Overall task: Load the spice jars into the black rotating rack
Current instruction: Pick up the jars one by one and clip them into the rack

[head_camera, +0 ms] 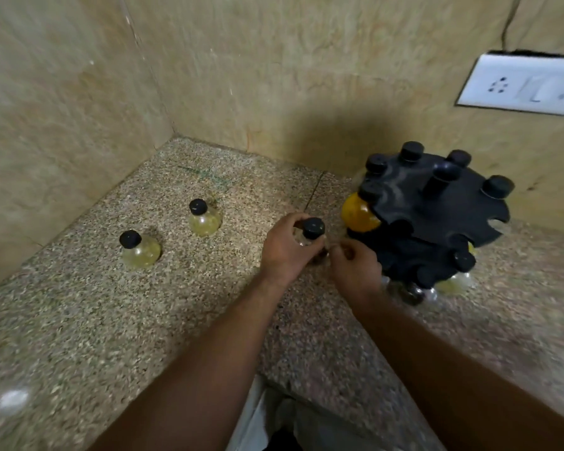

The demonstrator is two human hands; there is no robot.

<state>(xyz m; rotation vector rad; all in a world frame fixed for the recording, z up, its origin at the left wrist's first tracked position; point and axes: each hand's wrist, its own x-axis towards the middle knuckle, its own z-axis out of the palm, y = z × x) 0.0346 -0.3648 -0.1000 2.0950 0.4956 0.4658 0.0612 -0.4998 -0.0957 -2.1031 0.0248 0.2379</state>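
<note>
Spice jar (313,230) upright, cap up, left hand (287,252) gripping

Desk (79,336) open in foreground and centre-left. Two loose jars, (140,250) and (204,218), stand apart, gap between passable. Walls close off back and left corner. Rack (437,216) blocks right side; both hands, (287,249) and (355,271), crowd approach to its left edge.

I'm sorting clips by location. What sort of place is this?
Probably a home kitchen corner: a speckled stone counter, a wall socket plate, and spice jars beside a black rotating rack.
</note>
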